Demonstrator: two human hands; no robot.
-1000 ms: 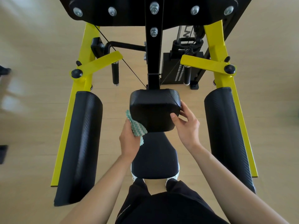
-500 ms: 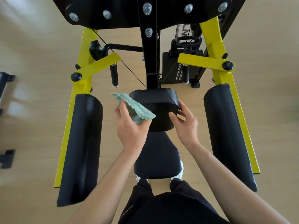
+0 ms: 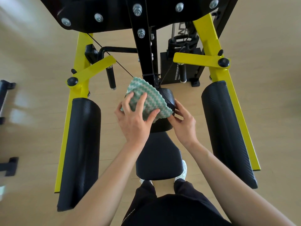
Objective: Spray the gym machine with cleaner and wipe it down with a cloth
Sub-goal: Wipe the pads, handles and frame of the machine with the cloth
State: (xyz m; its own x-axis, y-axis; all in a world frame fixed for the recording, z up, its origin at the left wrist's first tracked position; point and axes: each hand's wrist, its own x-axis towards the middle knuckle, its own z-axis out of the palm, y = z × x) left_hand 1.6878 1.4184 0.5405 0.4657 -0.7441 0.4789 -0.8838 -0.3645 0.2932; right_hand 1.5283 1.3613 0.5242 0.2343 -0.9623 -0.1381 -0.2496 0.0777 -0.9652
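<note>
The left hand (image 3: 136,121) is laid flat, fingers spread, and the cloth (image 3: 143,90) is pressed onto the top of the black pad (image 3: 169,98). The pad's right edge is gripped by the right hand (image 3: 184,124). The pad's uncovered near face lies below the cloth, toward the seat (image 3: 158,160), so a stroke drawn toward the body is judged likeliest.

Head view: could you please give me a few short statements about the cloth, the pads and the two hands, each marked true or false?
1. The left hand presses the cloth onto the central pad with spread fingers. True.
2. The cloth is plain blue. False: it has green and white wavy stripes.
3. The right hand holds the central pad at its right side. True.
4. A spray bottle stands on the seat. False: nothing rests on the seat, and no bottle is in view.
</note>
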